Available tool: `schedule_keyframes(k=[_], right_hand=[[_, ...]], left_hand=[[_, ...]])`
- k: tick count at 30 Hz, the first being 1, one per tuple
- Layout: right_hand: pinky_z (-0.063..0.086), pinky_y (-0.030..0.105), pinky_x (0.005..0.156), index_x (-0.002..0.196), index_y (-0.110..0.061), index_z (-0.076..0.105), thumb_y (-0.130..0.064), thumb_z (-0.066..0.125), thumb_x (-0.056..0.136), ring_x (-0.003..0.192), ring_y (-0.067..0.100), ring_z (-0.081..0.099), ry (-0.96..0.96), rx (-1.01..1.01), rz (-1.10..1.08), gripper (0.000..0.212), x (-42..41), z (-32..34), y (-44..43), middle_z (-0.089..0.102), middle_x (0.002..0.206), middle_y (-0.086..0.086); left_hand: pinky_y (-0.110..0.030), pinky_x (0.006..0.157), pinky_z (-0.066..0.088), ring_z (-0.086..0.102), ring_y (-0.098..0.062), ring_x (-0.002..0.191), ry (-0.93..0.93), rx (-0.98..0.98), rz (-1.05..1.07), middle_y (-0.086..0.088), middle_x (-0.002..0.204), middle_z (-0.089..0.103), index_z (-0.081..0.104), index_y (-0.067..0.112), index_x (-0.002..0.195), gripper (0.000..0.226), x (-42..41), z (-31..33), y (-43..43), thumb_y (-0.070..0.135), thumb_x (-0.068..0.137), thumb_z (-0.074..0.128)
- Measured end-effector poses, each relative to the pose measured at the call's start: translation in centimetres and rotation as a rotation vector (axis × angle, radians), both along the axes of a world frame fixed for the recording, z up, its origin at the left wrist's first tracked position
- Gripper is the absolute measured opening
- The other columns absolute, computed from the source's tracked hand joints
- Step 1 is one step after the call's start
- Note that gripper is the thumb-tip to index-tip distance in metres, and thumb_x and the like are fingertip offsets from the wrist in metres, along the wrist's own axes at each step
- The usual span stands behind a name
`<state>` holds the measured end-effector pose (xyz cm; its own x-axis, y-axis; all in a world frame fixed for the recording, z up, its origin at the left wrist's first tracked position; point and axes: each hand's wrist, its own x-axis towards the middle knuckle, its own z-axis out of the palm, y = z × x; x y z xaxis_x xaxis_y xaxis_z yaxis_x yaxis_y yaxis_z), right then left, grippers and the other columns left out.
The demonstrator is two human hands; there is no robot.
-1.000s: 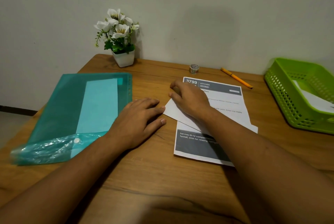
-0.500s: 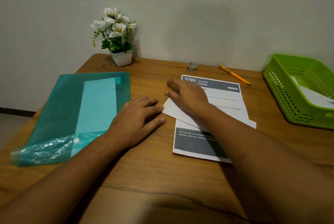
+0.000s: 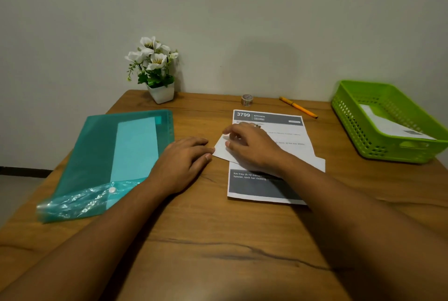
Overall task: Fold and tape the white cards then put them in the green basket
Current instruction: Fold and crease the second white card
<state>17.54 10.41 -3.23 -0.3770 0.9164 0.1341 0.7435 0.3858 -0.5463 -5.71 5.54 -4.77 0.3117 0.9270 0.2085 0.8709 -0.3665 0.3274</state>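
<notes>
Pressing card (image 3: pixel 221 151) with flat right fingers (image 3: pixel 231 144); touching its left corner with relaxed left fingers (image 3: pixel 198 141); hiding most of it.

white card (image 3: pixel 221 149): flat, askew, centre | green basket (image 3: pixel 349 121): right, second card (image 3: pixel 388 124) inside

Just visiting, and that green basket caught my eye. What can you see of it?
The green basket is bright lime, plastic by its look, with rows of small holes through its walls and a handle slot in the near end. It stands upright on the wooden table at the far right, its right side cut off by the picture's edge. A white card with a grey printed patch lies inside.
</notes>
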Motion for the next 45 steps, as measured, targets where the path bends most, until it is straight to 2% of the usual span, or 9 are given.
schedule_keyframes(k=[3, 8, 12, 18, 27, 31, 37, 42, 45], right_hand=[[0.040, 0.045, 0.110, 0.135, -0.033, 0.060, -0.053, 0.056, 0.100, 0.132, 0.017, 0.048, -0.153, 0.040, 0.039, 0.040, 1.6, 0.3, -2.1, 0.057, 0.143, -0.006], [0.038, 0.045, 0.105, 0.136, -0.034, 0.059, -0.078, 0.048, 0.091, 0.127, 0.020, 0.046, -0.331, 0.136, -0.015, 0.064, 3.3, 0.4, -5.1, 0.054, 0.139, -0.002], [0.032, 0.045, 0.113, 0.142, -0.034, 0.056, -0.057, 0.050, 0.101, 0.135, 0.018, 0.043, -0.361, 0.127, 0.096, 0.047, 3.7, 0.9, -5.2, 0.052, 0.148, -0.004], [0.026, 0.046, 0.120, 0.137, -0.031, 0.057, -0.021, 0.051, 0.101, 0.137, 0.017, 0.046, -0.309, 0.059, 0.215, 0.038, 3.3, 1.4, -4.5, 0.058, 0.145, -0.003], [0.038, 0.045, 0.116, 0.136, -0.028, 0.055, -0.019, 0.046, 0.104, 0.129, 0.016, 0.051, -0.146, 0.065, 0.206, 0.034, 3.1, -0.8, -4.9, 0.060, 0.139, -0.002], [0.025, 0.044, 0.123, 0.146, -0.030, 0.050, -0.045, 0.045, 0.108, 0.150, 0.019, 0.033, -0.184, 0.061, 0.156, 0.042, 3.7, -0.8, -5.2, 0.045, 0.160, -0.002], [0.002, 0.050, 0.129, 0.167, -0.026, 0.007, -0.075, 0.015, 0.099, 0.161, 0.022, -0.001, -0.454, -0.046, -0.091, 0.084, 10.0, -1.4, -3.6, 0.001, 0.175, 0.000], [0.001, 0.054, 0.128, 0.167, -0.022, 0.001, -0.081, 0.008, 0.093, 0.161, 0.023, -0.004, -0.516, -0.106, -0.204, 0.094, 13.6, -1.5, -3.0, -0.004, 0.175, 0.002], [0.001, 0.054, 0.128, 0.167, -0.022, 0.001, -0.080, 0.009, 0.094, 0.161, 0.023, -0.005, -0.510, -0.095, -0.203, 0.094, 13.6, -1.6, -3.1, -0.004, 0.175, 0.002]], left_hand=[[-0.045, 0.108, 0.044, 0.047, -0.011, 0.134, -0.032, -0.019, 0.007, 0.010, 0.145, 0.056, 0.066, 0.033, 0.130, 0.034, 0.1, 0.1, 0.0, 0.045, 0.105, 0.047], [-0.046, 0.106, 0.047, 0.050, -0.013, 0.130, -0.080, -0.038, 0.018, 0.009, 0.142, 0.059, 0.068, 0.031, 0.114, 0.023, 0.2, 0.5, -0.5, 0.043, 0.103, 0.052], [-0.041, 0.097, 0.053, 0.053, -0.009, 0.120, -0.124, -0.028, 0.028, 0.009, 0.135, 0.062, 0.063, 0.035, 0.098, 0.009, 0.3, 0.6, -0.8, 0.041, 0.100, 0.057], [-0.039, 0.104, 0.048, 0.048, -0.008, 0.130, -0.027, 0.020, -0.006, 0.013, 0.142, 0.057, 0.063, 0.035, 0.136, 0.034, 0.1, 0.5, -0.6, 0.040, 0.104, 0.051], [-0.045, 0.111, 0.042, 0.043, -0.010, 0.137, 0.059, 0.006, -0.005, 0.013, 0.146, 0.054, 0.057, 0.033, 0.138, 0.047, 0.5, 0.6, -0.5, 0.055, 0.098, 0.048], [-0.046, 0.113, 0.041, 0.041, -0.013, 0.139, 0.104, -0.037, -0.010, 0.010, 0.151, 0.049, 0.054, 0.031, 0.138, 0.042, 0.8, 0.8, -0.1, 0.049, 0.099, 0.053], [-0.048, 0.117, 0.036, 0.035, -0.014, 0.144, 0.166, -0.093, -0.016, 0.011, 0.158, 0.039, 0.048, 0.032, 0.142, 0.044, 0.9, 1.0, 0.4, 0.049, 0.101, 0.051], [-0.050, 0.114, 0.040, 0.038, -0.017, 0.141, 0.188, -0.145, 0.008, 0.009, 0.156, 0.041, 0.050, 0.033, 0.136, 0.041, 1.4, 1.6, 0.8, 0.048, 0.099, 0.056], [-0.040, 0.103, 0.049, 0.048, -0.013, 0.123, 0.158, -0.143, 0.031, 0.007, 0.140, 0.053, 0.053, 0.032, 0.129, 0.039, 2.3, 2.0, 1.2, 0.051, 0.096, 0.059]])
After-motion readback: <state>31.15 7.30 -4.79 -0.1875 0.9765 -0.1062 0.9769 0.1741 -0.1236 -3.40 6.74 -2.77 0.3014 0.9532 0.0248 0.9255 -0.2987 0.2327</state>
